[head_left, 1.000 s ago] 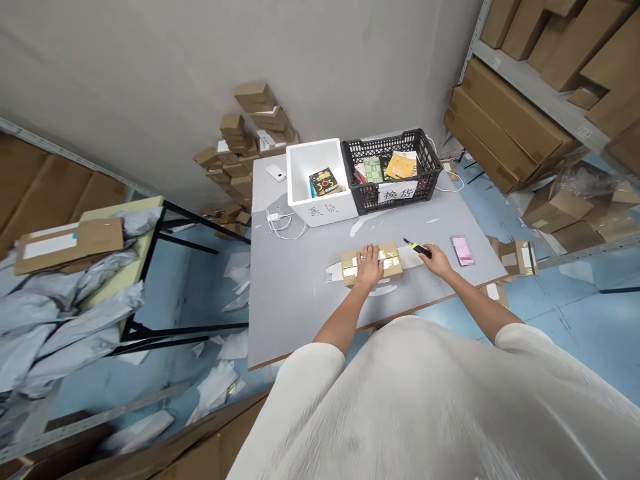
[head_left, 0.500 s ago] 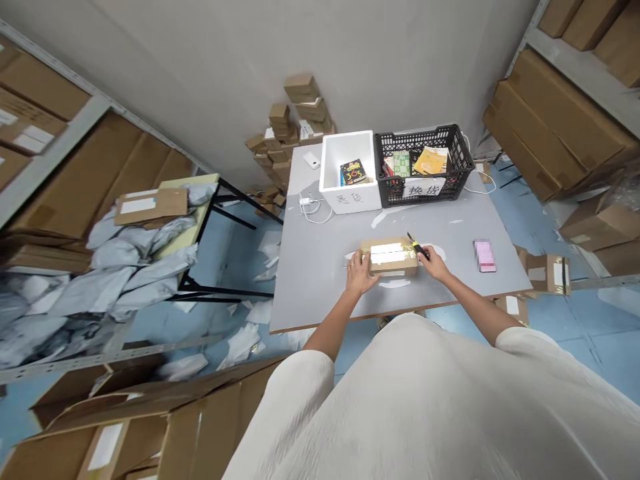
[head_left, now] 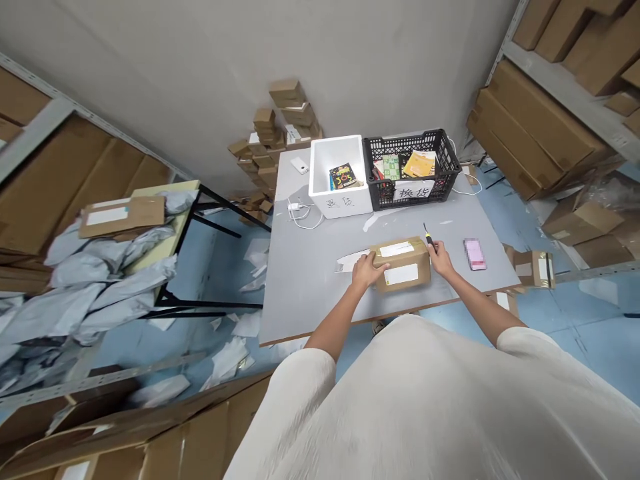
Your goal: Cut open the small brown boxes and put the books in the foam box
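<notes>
A small cardboard box with white labels on two of its sides is tilted over the grey table. My left hand grips its left end, thumb on the front side and fingers over the top edge. At the right end, my right hand is closed around a black and yellow utility knife, its blade pointing up and away from me. Whether the right fingers also press on the box I cannot tell.
Behind the box stand a white foam bin and a black crate, both with books inside. A pink-screened phone lies at the right, a white cable at the left. Grey parcels fill the left side.
The box has been tipped, so its front side with a second label now faces up more. The knife blade has swung away from the box top. The whole view has shifted slightly.
</notes>
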The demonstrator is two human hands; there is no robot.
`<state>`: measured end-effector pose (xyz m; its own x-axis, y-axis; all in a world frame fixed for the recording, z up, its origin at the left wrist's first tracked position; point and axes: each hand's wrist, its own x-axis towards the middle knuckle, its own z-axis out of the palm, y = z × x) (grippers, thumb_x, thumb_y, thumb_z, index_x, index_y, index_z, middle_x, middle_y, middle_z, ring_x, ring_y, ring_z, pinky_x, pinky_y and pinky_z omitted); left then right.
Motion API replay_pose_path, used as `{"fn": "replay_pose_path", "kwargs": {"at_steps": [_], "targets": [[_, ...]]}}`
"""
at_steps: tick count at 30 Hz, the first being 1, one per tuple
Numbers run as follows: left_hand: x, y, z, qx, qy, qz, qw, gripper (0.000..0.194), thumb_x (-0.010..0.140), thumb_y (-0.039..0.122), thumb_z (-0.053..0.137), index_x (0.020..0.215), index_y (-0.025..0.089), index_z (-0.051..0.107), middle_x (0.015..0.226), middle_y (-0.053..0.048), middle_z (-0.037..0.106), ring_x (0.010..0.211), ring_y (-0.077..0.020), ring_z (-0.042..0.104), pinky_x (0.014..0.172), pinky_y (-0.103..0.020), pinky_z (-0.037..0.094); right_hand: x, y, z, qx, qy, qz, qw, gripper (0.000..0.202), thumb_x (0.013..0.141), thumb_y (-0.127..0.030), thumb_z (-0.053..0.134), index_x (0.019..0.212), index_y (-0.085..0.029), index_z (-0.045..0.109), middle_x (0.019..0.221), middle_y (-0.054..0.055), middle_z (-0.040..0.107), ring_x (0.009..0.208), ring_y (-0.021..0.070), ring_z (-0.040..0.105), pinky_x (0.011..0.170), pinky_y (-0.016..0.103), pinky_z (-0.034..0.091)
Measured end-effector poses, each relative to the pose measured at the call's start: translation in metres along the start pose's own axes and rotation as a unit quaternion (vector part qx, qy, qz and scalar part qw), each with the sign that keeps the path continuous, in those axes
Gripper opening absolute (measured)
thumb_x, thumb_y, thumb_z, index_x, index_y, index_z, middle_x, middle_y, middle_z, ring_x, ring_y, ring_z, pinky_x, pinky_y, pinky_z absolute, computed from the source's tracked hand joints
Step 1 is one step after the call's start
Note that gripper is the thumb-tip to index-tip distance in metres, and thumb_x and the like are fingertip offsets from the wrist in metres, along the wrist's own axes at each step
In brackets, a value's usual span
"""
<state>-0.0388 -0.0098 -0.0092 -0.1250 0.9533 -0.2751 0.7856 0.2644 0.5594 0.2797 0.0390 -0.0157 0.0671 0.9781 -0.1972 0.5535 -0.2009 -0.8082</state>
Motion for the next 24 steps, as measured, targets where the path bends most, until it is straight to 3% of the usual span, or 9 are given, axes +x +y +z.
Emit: {"fn": "replay_pose_path", "kwargs": {"at_steps": [6,14,20,24], "targets": [[0.019,0.002,0.016,-0.149,0.020,-0.042,0.988,0.086,0.101,0.047,0.067,0.173,0.022,0.027,0.152,-0.016,0.069,0.133,-0.0328,0.069,0.103,-0.040,0.053,-0.002,0.017,0.002,0.028,-0.027,0.020,0.999,0.058,0.101,-0.077,0.044,0.127,-0.027,0.053,0.123,0.015,0.081,0.116,0.0331,0.075,0.103,0.050,0.056],[0.009,-0.018,0.040,-0.165,-0.018,-0.009,0.986,0.063,0.096,0.037,0.071,0.155,0.021,0.052,0.148,-0.015,0.071,0.133,-0.0323,0.068,0.109,-0.043,0.055,-0.004,0.029,0.009,-0.001,-0.042,0.036,0.998,0.053,0.098,-0.075,0.045,0.118,-0.027,0.053,0.118,0.013,0.079,0.110,0.0321,0.074,0.100,0.047,0.056],[0.006,-0.025,0.048,-0.174,-0.050,-0.045,0.983,0.085,0.090,0.029,0.078,0.165,0.027,0.038,0.142,-0.012,0.075,0.131,-0.0322,0.071,0.109,-0.043,0.055,-0.006,0.029,0.016,-0.007,-0.039,0.047,0.998,0.050,0.097,-0.075,0.046,0.115,-0.028,0.053,0.110,0.011,0.079,0.105,0.0333,0.074,0.097,0.048,0.056],[0.003,-0.018,0.046,-0.154,-0.052,-0.069,0.984,0.078,0.094,0.026,0.070,0.165,0.027,0.037,0.133,-0.011,0.078,0.123,-0.0298,0.075,0.104,-0.041,0.055,-0.009,0.025,0.016,0.002,-0.033,0.043,0.999,0.053,0.096,-0.076,0.046,0.115,-0.028,0.053,0.109,0.011,0.078,0.105,0.0345,0.073,0.097,0.049,0.056]]}}
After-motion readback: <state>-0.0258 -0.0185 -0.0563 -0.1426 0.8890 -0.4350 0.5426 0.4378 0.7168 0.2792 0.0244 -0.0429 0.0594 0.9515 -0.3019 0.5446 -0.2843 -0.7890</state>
